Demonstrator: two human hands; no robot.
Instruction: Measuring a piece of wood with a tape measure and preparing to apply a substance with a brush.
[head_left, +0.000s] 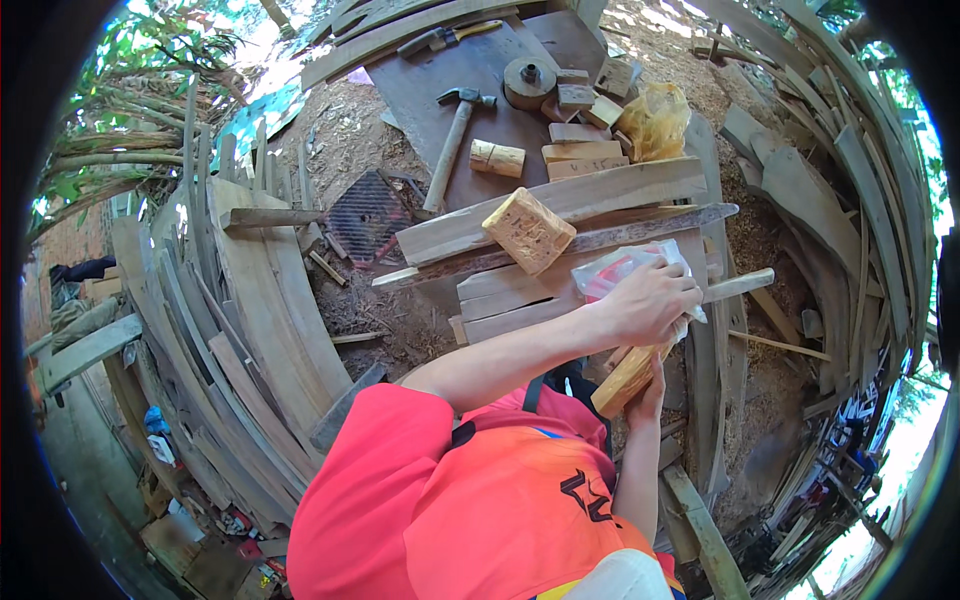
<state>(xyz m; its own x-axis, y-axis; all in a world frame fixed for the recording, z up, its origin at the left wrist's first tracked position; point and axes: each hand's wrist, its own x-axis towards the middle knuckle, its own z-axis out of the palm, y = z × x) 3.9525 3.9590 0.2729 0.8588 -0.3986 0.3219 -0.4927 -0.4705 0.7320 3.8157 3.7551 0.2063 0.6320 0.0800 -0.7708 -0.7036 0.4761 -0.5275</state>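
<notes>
My left hand is closed on a crumpled clear plastic bag with red showing in it, over the planks at the right. Just below it, my right hand grips a yellowish wooden block, holding it tilted close to my body. The block's upper end is partly hidden behind the left hand and the bag. A second wooden block, with handwriting on its face, rests on the planks left of the bag. My left forearm crosses in front of the lower planks.
A claw hammer, a short wooden cylinder, a round wooden piece and several small blocks lie on the dark board ahead. Beside them sits a yellowish plastic bag. Long boards lean at the left; more planks stand right.
</notes>
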